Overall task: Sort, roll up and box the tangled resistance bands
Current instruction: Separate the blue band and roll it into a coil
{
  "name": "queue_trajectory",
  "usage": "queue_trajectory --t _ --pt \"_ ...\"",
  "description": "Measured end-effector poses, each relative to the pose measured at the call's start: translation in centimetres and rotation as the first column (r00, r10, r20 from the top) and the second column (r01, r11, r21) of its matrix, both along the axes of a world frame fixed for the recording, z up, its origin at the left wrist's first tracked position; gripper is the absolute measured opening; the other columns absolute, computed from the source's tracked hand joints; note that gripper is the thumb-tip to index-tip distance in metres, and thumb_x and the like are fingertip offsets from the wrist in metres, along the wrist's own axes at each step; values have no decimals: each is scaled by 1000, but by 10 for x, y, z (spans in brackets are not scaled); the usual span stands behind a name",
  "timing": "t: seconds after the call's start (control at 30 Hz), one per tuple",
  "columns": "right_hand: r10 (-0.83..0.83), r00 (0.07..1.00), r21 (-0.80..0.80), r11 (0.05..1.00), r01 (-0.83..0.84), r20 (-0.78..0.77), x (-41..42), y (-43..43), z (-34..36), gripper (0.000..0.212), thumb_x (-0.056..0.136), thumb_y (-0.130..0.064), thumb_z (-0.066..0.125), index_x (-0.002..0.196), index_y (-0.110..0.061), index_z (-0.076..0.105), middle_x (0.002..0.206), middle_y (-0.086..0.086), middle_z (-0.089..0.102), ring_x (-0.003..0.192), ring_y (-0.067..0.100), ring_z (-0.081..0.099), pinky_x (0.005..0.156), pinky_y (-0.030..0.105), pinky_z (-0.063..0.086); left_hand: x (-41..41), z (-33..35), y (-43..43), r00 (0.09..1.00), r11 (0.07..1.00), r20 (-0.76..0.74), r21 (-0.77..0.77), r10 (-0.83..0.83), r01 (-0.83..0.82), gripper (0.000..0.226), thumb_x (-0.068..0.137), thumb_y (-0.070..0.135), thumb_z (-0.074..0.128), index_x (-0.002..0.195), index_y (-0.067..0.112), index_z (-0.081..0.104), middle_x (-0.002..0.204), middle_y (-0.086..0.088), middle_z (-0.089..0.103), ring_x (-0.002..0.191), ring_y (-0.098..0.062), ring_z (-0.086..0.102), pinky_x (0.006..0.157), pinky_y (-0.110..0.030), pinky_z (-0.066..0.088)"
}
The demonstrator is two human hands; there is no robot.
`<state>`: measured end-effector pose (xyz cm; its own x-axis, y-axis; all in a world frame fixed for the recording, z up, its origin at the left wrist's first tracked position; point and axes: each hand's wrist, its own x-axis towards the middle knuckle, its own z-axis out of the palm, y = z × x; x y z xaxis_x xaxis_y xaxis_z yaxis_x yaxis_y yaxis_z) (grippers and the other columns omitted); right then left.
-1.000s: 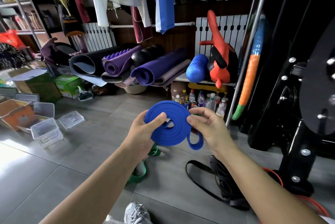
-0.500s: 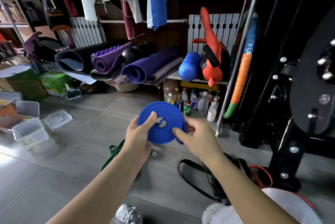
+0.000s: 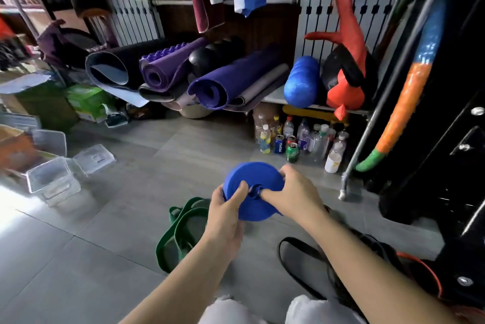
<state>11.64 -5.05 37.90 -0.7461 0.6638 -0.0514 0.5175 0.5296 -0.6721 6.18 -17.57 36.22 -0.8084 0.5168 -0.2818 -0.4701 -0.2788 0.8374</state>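
Observation:
A blue resistance band [image 3: 250, 176], wound into a flat coil, is held in front of me above the floor. My left hand [image 3: 227, 212] grips its left edge, thumb pressed on the face of the coil. My right hand [image 3: 291, 196] grips the right side, fingers curled over the rim and thumb near the centre hole. A green band [image 3: 178, 226] lies loose on the tiles under my left wrist. A black band [image 3: 304, 253] lies tangled under my right forearm, with an orange band [image 3: 425, 266] beside it.
Clear plastic boxes [image 3: 52, 179] and a loose lid [image 3: 93, 158] sit on the floor at the left, beside cardboard boxes. Rolled mats [image 3: 210, 82] and bottles [image 3: 299, 142] line the back wall. A black machine frame [image 3: 446, 140] fills the right.
The loose tail of the blue band has been wound in, so the coil is now tight and closed. Both hands have dropped lower and the view has tilted down.

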Motion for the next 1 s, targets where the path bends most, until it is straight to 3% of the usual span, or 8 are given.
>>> queue_trajectory --t 0.13,0.23,0.33,0.43,0.57,0.73,0.9,1.0 --pt "10 996 -159 987 4 91 -17 20 -71 35 65 -42 72 86 -23 51 77 -13 57 65 4 54 46 22 37 -22 -65 -1 994 985 -20 -135 -111 108 55 69 23 72 117 4 51 111 -19 66 98 -30 64 93 -48 48" --pt "68 973 -185 982 -27 222 -29 32 -131 39 61 -42 75 86 -22 53 78 -10 59 67 9 55 53 23 42 -36 -122 -5 984 943 25 -281 -176 175 55 67 25 73 115 8 54 103 -12 67 88 -23 66 85 -44 53" --pt "129 919 -193 979 -59 373 -36 37 -199 38 58 -43 73 83 -23 52 80 -7 62 73 16 58 59 28 45 -45 -182 -5 964 870 43 -422 -261 254 41 76 9 73 111 18 54 99 -9 61 81 -20 63 67 -35 55" --pt "159 883 -234 970 -57 442 -43 37 -265 33 59 -40 70 79 -23 51 79 -5 62 74 17 57 56 27 42 -54 -243 -2 950 798 70 -526 -305 295 34 83 -5 64 105 21 57 94 -8 63 84 -23 62 69 -38 55" --pt "143 856 -248 969 -18 497 -55 40 -337 30 61 -38 70 81 -24 52 84 -5 56 75 17 54 50 24 37 -66 -311 7 950 772 190 -553 -249 313 32 86 -6 59 109 17 60 95 -5 65 73 -12 65 56 -24 53" --pt "135 824 -276 961 27 550 -62 44 -404 33 64 -35 69 91 -22 55 97 -2 47 84 20 54 72 34 52 -72 -377 19 941 732 271 -596 -203 330 33 89 -5 53 104 23 62 98 1 66 73 -10 68 59 -29 56" --pt "212 808 -188 974 -128 550 -85 44 -445 51 70 -36 69 113 -18 47 116 4 49 106 27 52 84 35 48 -67 -416 21 965 727 240 -643 -109 242 44 89 -11 44 97 30 59 78 16 71 69 0 68 53 -20 53" --pt "227 826 -141 974 -180 516 -92 35 -459 48 73 -32 69 108 -15 41 117 5 51 108 27 50 81 34 42 -67 -426 20 966 668 247 -708 -72 231 40 90 -4 49 90 35 56 72 17 67 64 3 64 53 -21 50"
